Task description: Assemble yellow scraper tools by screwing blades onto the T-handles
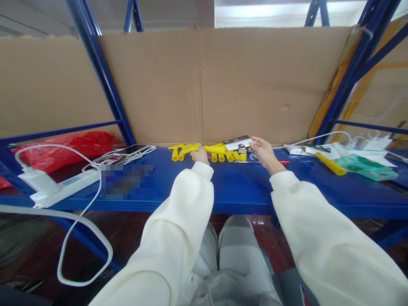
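In the head view, my left hand is at the back of the blue shelf, with its fingers closed on a yellow T-shaped plastic piece. More yellow plastic pieces with tube-like handles lie in a row to its right, and another yellow piece is on its left. My right hand pinches the right end of a small black-and-white packet above the row. A metal clip shows at the packet's lower edge. Beneath my right wrist lies a slim red object.
Blue shelf top stands before a cardboard wall. On the left are a red plastic bag, a white power strip and looping cables. A yellow tube and green packet lie at right.
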The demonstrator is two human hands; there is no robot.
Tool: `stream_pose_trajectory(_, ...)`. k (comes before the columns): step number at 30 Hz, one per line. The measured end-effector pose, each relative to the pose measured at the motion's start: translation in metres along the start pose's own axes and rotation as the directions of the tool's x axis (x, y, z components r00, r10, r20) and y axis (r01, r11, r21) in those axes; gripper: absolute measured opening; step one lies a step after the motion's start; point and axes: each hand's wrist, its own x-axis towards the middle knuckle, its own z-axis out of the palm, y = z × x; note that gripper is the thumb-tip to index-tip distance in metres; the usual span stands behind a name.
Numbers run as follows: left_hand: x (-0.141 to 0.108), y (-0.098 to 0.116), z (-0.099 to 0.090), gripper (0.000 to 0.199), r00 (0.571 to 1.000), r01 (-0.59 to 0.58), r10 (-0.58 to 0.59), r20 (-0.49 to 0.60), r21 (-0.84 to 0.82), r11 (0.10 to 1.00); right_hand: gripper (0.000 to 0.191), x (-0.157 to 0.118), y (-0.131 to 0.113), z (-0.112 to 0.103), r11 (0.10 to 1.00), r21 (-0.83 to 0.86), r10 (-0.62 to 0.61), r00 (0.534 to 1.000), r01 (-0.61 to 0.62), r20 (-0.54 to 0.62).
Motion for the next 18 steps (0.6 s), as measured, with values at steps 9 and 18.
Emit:
stream_pose_trajectory(9,0.004,0.002,-0.004,0.029,0.998,0.052,-0.05,0.032,-0.063,0.997,0.033,-0.01,-0.012,0.007,0.995,0.089,0.027,0.992,-0.038,0.12)
stream_pose_trajectory(18,-0.008,0.002,0.0,0.032,0.946,0.112,-0.067,0.316,-0.127,0.986,0.033,-0.014,-0.012,0.011,0.993,0.041,0.093,0.966,-0.106,0.24)
